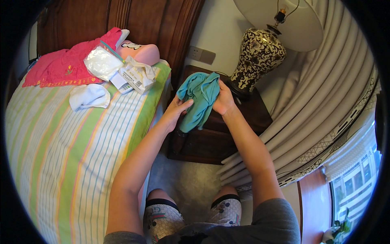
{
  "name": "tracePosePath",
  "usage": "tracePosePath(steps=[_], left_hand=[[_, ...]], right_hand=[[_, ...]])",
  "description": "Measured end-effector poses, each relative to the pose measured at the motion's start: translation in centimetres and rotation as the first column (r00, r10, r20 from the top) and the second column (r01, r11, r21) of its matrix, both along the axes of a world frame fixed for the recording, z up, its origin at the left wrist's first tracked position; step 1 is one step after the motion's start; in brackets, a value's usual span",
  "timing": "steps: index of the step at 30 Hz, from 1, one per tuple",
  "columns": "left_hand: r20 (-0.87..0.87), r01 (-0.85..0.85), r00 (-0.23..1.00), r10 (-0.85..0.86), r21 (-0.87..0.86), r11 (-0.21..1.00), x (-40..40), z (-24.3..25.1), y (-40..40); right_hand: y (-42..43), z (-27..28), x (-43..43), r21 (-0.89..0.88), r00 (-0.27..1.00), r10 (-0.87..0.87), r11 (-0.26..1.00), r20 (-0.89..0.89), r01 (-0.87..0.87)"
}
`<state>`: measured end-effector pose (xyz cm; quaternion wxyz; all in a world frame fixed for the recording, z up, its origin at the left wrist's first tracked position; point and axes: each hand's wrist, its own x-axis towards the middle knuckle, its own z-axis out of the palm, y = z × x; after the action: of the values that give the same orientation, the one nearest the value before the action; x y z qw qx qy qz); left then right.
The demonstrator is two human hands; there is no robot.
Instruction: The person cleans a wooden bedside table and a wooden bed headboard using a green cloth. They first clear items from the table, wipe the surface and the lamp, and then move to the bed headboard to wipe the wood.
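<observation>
A crumpled teal cloth point(199, 99) is held up between my two hands, over the front part of a dark wooden nightstand point(210, 143). My left hand point(176, 111) grips its left side, thumb on top and fingers partly hidden behind it. At the cloth's right edge my right hand point(224, 98) holds on, its fingertips hidden by the fabric. A patterned ceramic table lamp point(259, 59) with a pale shade point(292, 27) stands on the nightstand, just beyond my right hand.
On the striped bed point(100, 137) at left lie a white cloth point(89, 97), a red embroidered cloth point(64, 65), a clear bag with white contents point(102, 62), a printed packet point(135, 76) and a pink pillow point(141, 53). Long curtains point(304, 122) hang at right beside a window point(355, 183).
</observation>
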<state>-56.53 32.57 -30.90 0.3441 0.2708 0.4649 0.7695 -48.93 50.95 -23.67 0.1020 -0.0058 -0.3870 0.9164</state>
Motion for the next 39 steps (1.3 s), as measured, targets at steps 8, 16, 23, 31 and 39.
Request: tracePosePath(steps=[8,16,23,31,39], left_hand=[[0.226,0.002,0.973,-0.055,0.23,0.973,-1.0,-0.1,0.1],[0.222,-0.173,0.965,0.139,0.14,0.975,-0.7,1.0,-0.8],[0.136,-0.27,0.953,0.271,-0.022,0.963,-1.4,-0.7,0.0],[-0.193,-0.185,0.972,0.136,-0.266,0.946,-3.1,-2.0,-0.5],[-0.108,0.104,0.988,-0.109,-0.05,0.993,1.4,1.9,-0.2]], right_hand=[[2.6,0.3,0.1,-0.058,0.995,-0.066,0.996,-0.072,0.062],[4.8,0.8,2.7,0.494,0.908,-0.41,0.809,0.085,0.319],[9.2,1.5,2.7,0.446,0.81,-0.543,0.795,0.221,0.411],[8.0,4.8,2.4,0.3,0.905,-0.413,0.88,0.1,0.368],[0.8,5.1,2.5,0.241,0.996,-0.083,0.967,-0.026,0.087]])
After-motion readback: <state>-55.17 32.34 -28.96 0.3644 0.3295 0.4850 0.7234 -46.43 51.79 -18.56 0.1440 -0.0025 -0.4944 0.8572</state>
